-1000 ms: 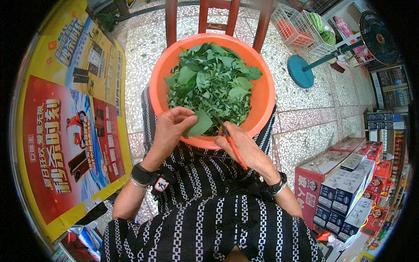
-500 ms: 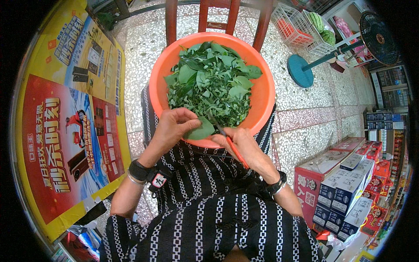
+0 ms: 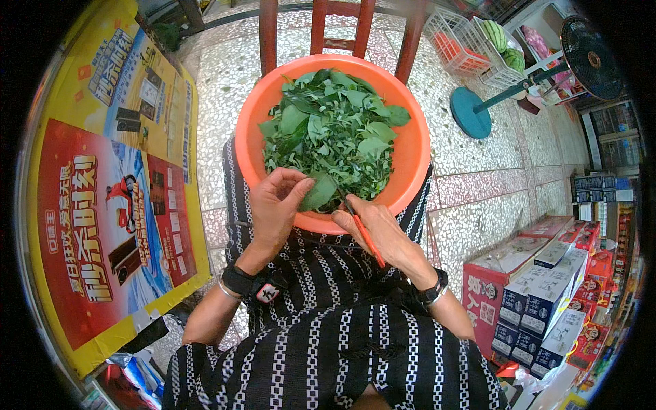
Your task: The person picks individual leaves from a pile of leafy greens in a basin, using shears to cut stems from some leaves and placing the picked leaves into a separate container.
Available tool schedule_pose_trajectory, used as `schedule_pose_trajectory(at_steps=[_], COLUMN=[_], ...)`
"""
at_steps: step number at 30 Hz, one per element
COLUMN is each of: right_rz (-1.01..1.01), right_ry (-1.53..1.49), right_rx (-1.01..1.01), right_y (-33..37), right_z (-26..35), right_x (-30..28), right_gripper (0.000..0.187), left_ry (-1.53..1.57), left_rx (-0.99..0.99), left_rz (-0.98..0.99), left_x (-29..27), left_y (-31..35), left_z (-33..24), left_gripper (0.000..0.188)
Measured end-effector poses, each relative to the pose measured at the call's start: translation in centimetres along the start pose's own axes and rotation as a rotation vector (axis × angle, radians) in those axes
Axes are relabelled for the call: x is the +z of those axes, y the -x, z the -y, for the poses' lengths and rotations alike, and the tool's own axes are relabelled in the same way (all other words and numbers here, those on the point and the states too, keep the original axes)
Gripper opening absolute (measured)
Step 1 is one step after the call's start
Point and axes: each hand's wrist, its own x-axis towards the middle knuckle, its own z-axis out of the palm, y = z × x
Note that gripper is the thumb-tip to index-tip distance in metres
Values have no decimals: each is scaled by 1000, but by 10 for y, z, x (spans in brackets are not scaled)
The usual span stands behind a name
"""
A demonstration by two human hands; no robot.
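Left hand [image 3: 277, 205]: thumb and fingertips pinch the edge of a broad, flat green leaf [image 3: 319, 192]. The leaf lies over the near side of a round orange plastic basin [image 3: 251, 147], left of the cutting tool. Right hand [image 3: 381, 229]: fingers wrap a pair of scissors with orange-red handles [image 3: 370, 241], the dark blades directed toward the leaf. Blade spread is too small to tell. The basin contains a heap of narrow green leaf strips [image 3: 345, 158], with larger whole leaves [image 3: 293, 118] lying on it toward the far side.

Step in hand, as judged: cutting the held leaf into strips over the basin. The next move calls for a steady left-hand pinch, fingertips clear of the blades, and a right-hand squeeze across the leaf.
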Motion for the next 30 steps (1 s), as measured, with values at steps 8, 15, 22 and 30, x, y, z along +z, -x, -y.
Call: schedule_pose_trajectory(at_steps=[8,15,22,30], right_rz=[-35,-28,-55,-17], right_ry=[-99,-50,-182,18], right_rx=[80,40,73,-21], right_y=[1,0,5,0], right_z=[3,-2,-3,-3], right_x=[-4,-2,-3,5], right_gripper=[47,46,45,50], left_ry=[383,427,395,415], left_rx=[-374,-492,-400,-428], left_rz=[156,173,35,125], left_x=[-2,-11,-14,-2], left_y=[3,9,8,18], left_z=[-2,5,4,7], left_gripper=[25,25,21,21])
